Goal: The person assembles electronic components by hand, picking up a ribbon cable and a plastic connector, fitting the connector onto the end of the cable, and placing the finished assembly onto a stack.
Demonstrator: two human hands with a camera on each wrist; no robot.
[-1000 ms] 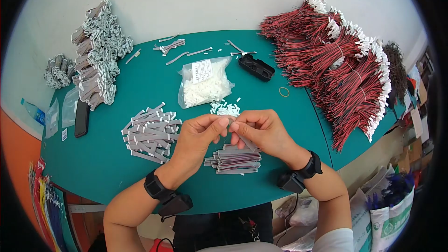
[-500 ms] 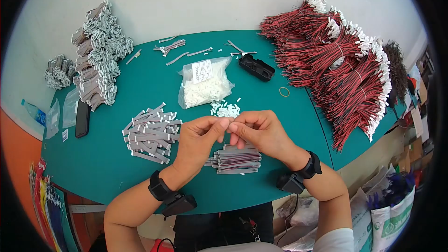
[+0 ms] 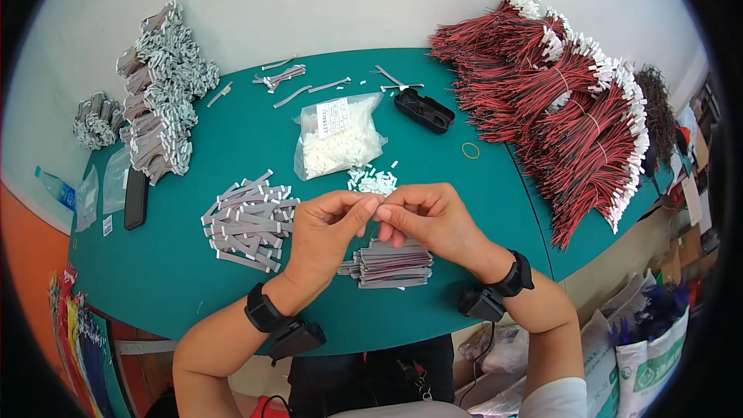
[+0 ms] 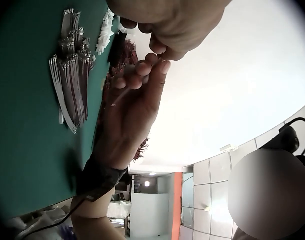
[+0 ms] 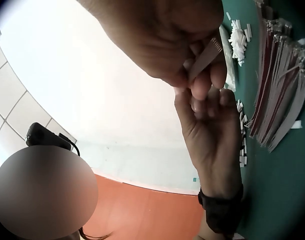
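In the right wrist view a grey flat cable with bare metal ends at one tip lies within the right hand; thumb and fingers pinch it. Fingertips of the left hand meet those of the right hand above the table, pinched together; whatever lies between them is hidden. Below the hands is a stack of grey flat cables. Left of them lies a loose pile of grey cables with white ends. Small white connectors are scattered just beyond the fingers.
A clear bag of white connectors lies behind the hands, beside a black case. Bundles of red-black wires fill the right of the green table. Grey cable bundles and a black phone are at left.
The cable piece that showed below the right fingers a second ago no longer shows in the head view. Both hands stay almost in place, fingertips together.
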